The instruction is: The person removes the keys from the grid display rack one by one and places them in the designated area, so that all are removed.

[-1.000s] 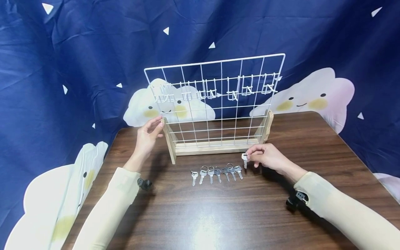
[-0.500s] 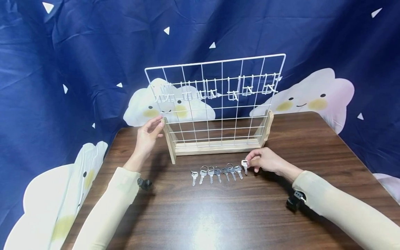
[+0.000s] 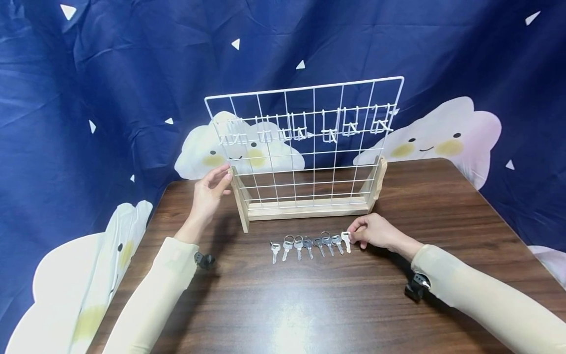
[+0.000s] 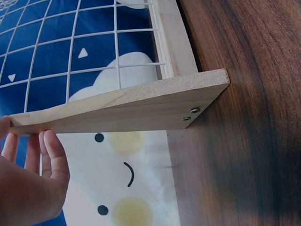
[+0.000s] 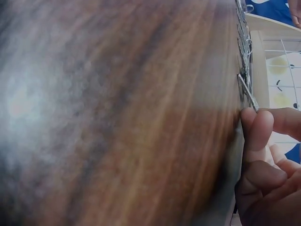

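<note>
My right hand pinches a silver key by its head, low over the table at the right end of a row of several keys. In the right wrist view this key looks tilted; whether its tip touches the wood I cannot tell. My left hand holds the upper end of the left wooden side panel of a stand, thumb on one side and fingers on the other. The stand carries an upright white wire grid.
Several white wire hooks hang along the grid's upper part. The stand's wooden base lies just behind the keys. A brown wooden table extends toward me. Behind it hangs a blue curtain with clouds.
My right hand has moved down and slightly toward me, bringing the key from just behind the row to its right end. The left hand stays on the panel.
</note>
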Tool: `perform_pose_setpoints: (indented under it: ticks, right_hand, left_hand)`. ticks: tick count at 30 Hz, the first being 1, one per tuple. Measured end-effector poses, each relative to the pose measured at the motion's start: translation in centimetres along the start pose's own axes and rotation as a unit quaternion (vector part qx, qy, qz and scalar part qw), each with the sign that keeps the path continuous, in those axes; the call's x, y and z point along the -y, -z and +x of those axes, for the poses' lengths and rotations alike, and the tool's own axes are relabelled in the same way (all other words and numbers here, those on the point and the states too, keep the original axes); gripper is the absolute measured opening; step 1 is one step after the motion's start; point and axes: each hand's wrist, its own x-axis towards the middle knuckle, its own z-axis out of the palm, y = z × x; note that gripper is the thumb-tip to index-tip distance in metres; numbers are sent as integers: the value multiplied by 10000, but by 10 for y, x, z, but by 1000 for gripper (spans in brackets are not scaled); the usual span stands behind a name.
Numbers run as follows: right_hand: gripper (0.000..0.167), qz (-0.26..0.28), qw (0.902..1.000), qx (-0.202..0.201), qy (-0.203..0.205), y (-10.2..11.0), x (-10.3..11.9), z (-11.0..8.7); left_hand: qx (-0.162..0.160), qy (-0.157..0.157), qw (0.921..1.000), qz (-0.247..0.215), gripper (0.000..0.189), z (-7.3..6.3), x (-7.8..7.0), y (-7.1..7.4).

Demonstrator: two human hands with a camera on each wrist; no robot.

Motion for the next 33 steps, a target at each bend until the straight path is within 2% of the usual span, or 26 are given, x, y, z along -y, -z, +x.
perform_pose_setpoints:
  ticks: [13, 33]
  right_hand:
    - [10, -594, 9979, -275, 15, -4, 0, 2]
    - [13, -732, 9966, -371, 40, -3, 3, -4]
  left_hand:
    - [-21, -45, 10000, -5, 44, -2, -1, 0]
    - [-5, -171, 9998, 36, 41, -4, -3, 0]
